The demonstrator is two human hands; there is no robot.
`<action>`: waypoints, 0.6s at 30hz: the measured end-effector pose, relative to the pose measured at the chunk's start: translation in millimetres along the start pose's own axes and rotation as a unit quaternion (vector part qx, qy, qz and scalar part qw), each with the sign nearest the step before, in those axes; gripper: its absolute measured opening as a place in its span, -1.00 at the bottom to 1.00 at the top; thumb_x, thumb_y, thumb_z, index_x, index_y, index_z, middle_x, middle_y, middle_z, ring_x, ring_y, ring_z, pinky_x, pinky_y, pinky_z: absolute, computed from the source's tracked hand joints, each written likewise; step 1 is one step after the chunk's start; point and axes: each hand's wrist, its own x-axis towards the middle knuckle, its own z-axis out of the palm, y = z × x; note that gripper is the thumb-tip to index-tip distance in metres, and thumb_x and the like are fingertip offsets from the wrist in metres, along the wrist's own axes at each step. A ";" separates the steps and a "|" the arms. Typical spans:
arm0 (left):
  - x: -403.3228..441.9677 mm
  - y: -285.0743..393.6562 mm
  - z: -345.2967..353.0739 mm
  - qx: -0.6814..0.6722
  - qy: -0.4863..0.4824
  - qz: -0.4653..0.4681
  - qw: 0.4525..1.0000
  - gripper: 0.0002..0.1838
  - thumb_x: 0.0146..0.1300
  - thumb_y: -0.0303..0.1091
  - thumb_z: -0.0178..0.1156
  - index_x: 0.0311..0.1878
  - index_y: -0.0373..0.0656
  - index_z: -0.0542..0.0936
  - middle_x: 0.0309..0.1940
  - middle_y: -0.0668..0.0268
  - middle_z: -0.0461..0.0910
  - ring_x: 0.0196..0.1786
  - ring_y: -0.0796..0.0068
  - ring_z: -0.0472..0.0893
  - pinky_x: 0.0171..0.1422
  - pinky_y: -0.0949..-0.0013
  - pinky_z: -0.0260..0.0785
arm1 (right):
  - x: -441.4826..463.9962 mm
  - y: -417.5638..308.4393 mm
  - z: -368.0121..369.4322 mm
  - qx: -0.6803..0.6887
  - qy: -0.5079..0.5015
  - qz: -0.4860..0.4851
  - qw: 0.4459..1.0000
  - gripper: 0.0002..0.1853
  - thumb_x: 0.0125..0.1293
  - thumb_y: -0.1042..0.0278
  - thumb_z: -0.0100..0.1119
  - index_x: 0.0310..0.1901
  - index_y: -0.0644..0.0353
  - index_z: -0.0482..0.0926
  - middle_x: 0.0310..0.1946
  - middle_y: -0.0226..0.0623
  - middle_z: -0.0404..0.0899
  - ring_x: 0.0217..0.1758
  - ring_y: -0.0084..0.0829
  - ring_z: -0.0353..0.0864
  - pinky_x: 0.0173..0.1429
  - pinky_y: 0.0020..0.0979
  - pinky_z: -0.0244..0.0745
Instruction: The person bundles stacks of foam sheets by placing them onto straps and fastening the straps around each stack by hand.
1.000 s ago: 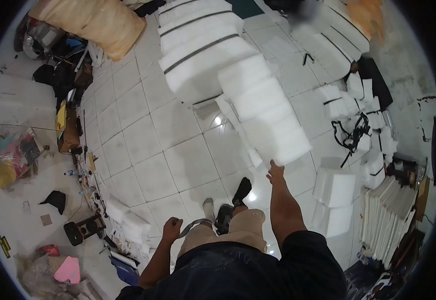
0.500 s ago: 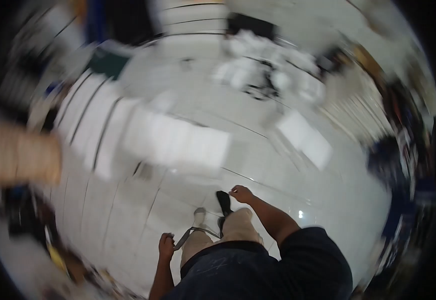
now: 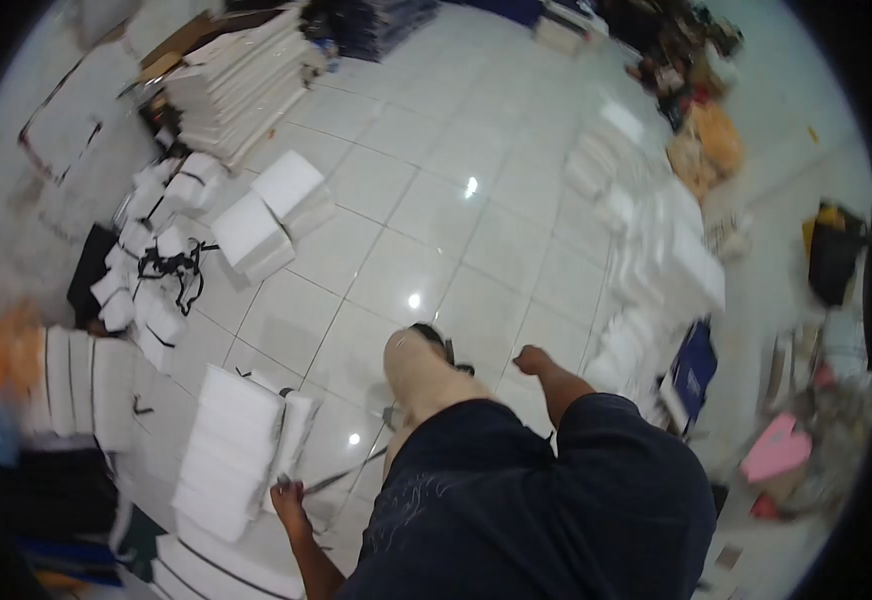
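My left hand [image 3: 290, 494], at the lower left, is closed around the end of a grey strap [image 3: 341, 474] that trails right toward my legs. Just beyond that hand lies a long row of white foam blocks [image 3: 224, 450], with a narrower white piece [image 3: 294, 435] beside it. My right hand [image 3: 530, 360] hangs over the tiled floor with its fingers curled in; whether anything is inside is too small to tell. The nearest things to it are my legs and the white foam stacks [image 3: 666, 250] to the right.
Two white foam blocks [image 3: 274, 215] stand left of centre. Small foam bundles [image 3: 146, 250] with black straps [image 3: 178, 268] lie at the left. A tall stack of white sheets [image 3: 236, 90] is at the upper left. A blue box [image 3: 691, 370] and pink item [image 3: 778, 447] are at the right.
The view has swung round to the right, so the long foam row now lies at the lower left. My right hand has moved away from the foam; my left hand still holds the strap.
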 end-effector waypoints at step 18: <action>-153.1 75.0 409.1 0.321 -0.577 0.195 0.725 -0.88 0.23 -0.49 0.19 -0.17 -0.19 0.55 -0.20 0.33 0.55 -0.12 0.50 0.52 -0.02 0.42 0.38 | -175.6 1.8 -54.8 0.438 0.069 -0.256 0.859 -0.30 0.10 -0.04 0.36 0.18 0.17 0.37 -0.19 -0.17 0.63 -0.10 -0.23 0.62 -0.04 -0.29 0.49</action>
